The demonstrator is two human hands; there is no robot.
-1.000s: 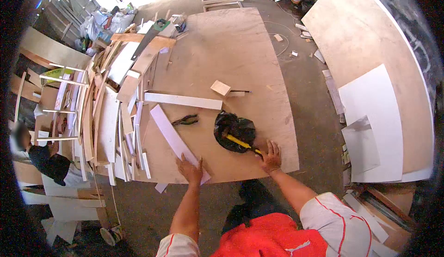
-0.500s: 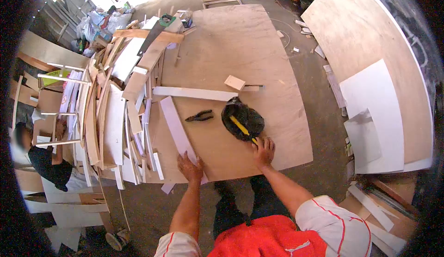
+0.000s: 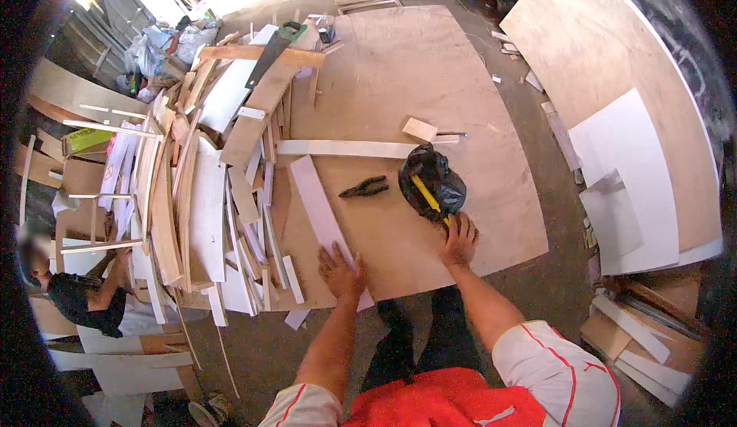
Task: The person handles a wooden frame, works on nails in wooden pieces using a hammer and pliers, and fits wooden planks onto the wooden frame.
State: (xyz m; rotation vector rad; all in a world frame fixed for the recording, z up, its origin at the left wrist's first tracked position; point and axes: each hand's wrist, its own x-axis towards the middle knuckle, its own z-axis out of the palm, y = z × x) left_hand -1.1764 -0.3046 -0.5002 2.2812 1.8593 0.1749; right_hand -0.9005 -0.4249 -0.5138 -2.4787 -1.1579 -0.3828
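Observation:
My left hand (image 3: 342, 275) lies with fingers spread on the near end of a pale, pinkish wooden strip (image 3: 316, 200) on the plywood sheet (image 3: 491, 220). Closed around the near end of a yellow-handled tool (image 3: 425, 192) is my right hand (image 3: 460, 239). That tool lies over a black plastic bag (image 3: 453, 189), and I cannot make out its far end. Between the strip and the bag rest black-handled pliers (image 3: 364, 188). A long white-faced strip (image 3: 345, 148) runs crosswise behind them. Farther back sits a small wood block (image 3: 420, 128).
Stacked offcuts (image 3: 203, 204) crowd the left side, with a green-handled handsaw (image 3: 269, 57) on top. Another person (image 3: 88, 296) is low at the far left. Large panels (image 3: 614, 74) stand at the right, and more boards (image 3: 633, 327) lie below them.
The view has shifted, so the sheet and things on it appear farther right. Both hands keep their places on the strip and the yellow-handled tool.

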